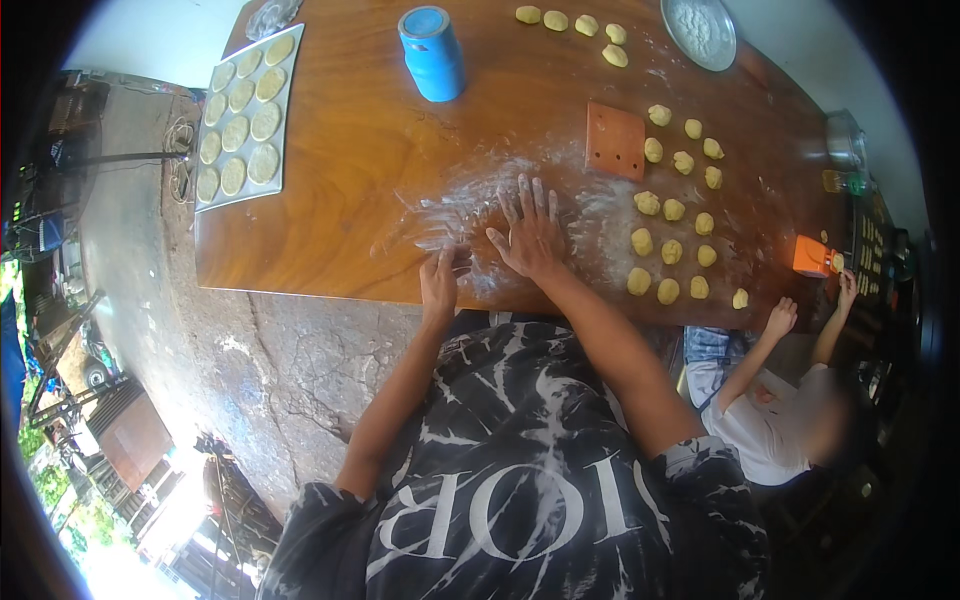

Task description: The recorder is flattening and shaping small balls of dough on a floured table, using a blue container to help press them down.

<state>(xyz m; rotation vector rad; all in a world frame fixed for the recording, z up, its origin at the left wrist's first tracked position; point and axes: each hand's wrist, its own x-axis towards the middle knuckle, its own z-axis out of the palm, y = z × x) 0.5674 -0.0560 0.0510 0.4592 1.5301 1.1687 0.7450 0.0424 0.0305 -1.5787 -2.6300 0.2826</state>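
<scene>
My right hand [534, 236] lies palm down over a floured patch [469, 202] of the wooden table [337, 165], its fingers spread and dusted with flour. A small pale yellow edge, perhaps dough, shows between the thumb and forefinger; the palm hides the rest. My left hand [442, 281] hovers by the front edge of the table with its fingers loosely bent; whether it holds anything is not visible. To the right of my right hand, several yellow dough balls [673, 252] sit in rough rows. An orange-brown slab with small holes [615, 141] lies beyond them to the left.
A tray [288, 142] of flattened dough rounds [235, 133] stands at the left end. Farther back are a blue cylindrical container [433, 56] and a metal bowl of flour [699, 30]. At right, another person [772, 420] reaches to an orange scale-like device [812, 256].
</scene>
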